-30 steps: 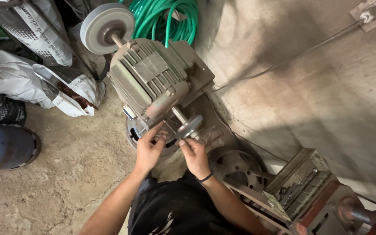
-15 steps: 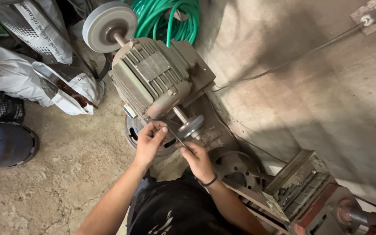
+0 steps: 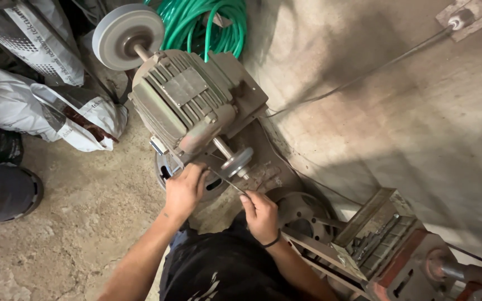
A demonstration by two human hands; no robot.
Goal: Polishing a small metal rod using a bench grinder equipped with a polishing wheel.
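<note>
Thin rod [image 3: 227, 181] gripped by both hands, ends hidden, beneath grinding wheel [image 3: 236, 162].

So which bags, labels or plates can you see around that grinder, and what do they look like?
White woven sack with dark print: top left, leaning upright.
White plastic bag with a dark red inside: left of the motor, slumped on the floor.
Rectangular grey metal nameplate: on top of the ribbed grey motor, dull, too small to read.
No screens or signs show.

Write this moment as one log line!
left hand: holds rod | right hand: holds rod's other end | rod: against small wheel | grinder: on floor
</note>
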